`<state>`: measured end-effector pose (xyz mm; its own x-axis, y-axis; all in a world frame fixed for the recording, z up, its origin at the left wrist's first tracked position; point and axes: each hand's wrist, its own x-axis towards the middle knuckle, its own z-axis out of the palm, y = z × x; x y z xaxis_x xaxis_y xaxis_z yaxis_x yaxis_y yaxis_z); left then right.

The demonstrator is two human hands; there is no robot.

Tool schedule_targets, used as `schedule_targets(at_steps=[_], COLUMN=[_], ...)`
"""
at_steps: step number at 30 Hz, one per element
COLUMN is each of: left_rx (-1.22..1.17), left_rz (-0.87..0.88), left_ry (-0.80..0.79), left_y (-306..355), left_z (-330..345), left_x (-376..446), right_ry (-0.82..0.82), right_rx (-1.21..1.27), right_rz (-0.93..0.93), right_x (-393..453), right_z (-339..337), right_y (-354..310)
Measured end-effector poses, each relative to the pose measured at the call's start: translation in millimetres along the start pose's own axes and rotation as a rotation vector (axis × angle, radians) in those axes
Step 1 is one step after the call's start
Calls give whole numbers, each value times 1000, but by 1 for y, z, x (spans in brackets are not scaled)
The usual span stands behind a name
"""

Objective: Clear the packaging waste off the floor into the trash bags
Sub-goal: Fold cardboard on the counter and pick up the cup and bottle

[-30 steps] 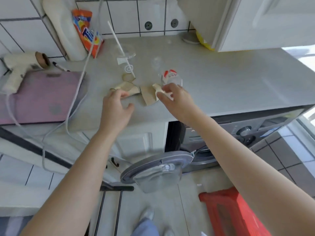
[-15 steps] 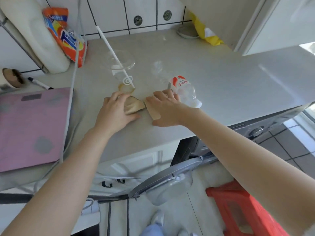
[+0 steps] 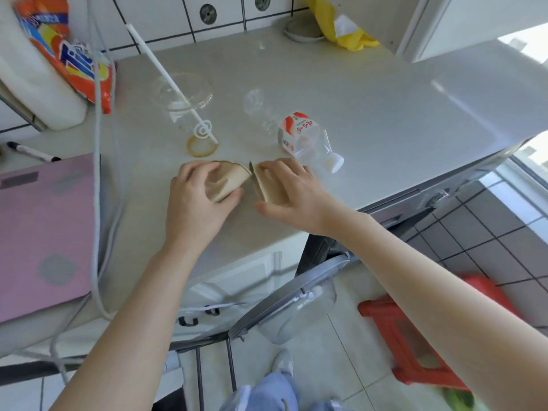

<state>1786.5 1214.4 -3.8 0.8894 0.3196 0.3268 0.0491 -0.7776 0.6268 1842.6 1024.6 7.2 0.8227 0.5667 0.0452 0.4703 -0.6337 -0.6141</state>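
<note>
- Since the last frame, both hands have settled onto the brown paper pieces at the near edge of the counter [image 3: 370,93], and the view has dropped closer over them.
- My left hand [image 3: 197,200] has its fingers curled over the left paper piece [image 3: 231,179] with the thumb under its near corner, so I read that as a grip.
- My right hand [image 3: 292,194] lies over the right paper piece [image 3: 271,192], fingers bent down on its top and thumb out along the near side; I would call it a hold, though the underside is hidden.
- The two pieces sit just beside each other, a narrow gap between them.
- As I judge it, the step in hand is gathering packaging scraps off the counter; no trash bag shows in this view, so the drop is not yet near.
- Next, I think, both pieces need lifting together and carrying to a bag, which means turning away to find one.
- A crushed clear bottle [image 3: 308,140] lies just beyond my right hand, and a clear cup [image 3: 185,97] with a white straw [image 3: 169,81] stands behind my left; both look like later pickups.
- Writing: the bottle's red-and-white label carries characters too small for me to read.
- An orange packet [image 3: 74,57] at far left shows large letters that look like "Ti"; I cannot make out the rest.
</note>
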Motion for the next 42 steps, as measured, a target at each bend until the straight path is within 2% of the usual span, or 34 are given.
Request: schedule_targets(at_steps=[2, 5, 11, 16, 22, 26, 29, 33, 38, 42], left_rx=[-103, -283, -526, -603, -591, -516, -513, -436, -319, -220], left_rz=[-38, -148, -137, -119, -135, -208, -324, -470, -541, -574], left_ry=[18, 27, -124, -353, -613, -834, -954, -1119, -1253, -1349], left_y=[10, 30, 90, 147, 205, 235, 248, 248, 229, 209], left_z=[-1, -3, 17, 58, 123, 172, 215, 274, 345, 398], left_x=[-3, -16, -65, -121, -228, -331, -410, -505, -604, -658], right_ry=[14, 136, 389, 492, 656, 735, 772, 840, 900, 958], right_rx=[208, 435, 646, 690, 660, 631, 646, 685, 687, 793], right_rz=[49, 67, 187, 330, 543, 837, 1045, 1273, 1528, 1671], right_x=[-13, -44, -128, -219, -369, -488, -575, -673, -763, -811], right_z=[-7, -16, -23, -25, -19, 0, 20, 57, 115, 169], right_y=[-4, -9, 19, 56, 90, 120, 142, 170, 215, 252])
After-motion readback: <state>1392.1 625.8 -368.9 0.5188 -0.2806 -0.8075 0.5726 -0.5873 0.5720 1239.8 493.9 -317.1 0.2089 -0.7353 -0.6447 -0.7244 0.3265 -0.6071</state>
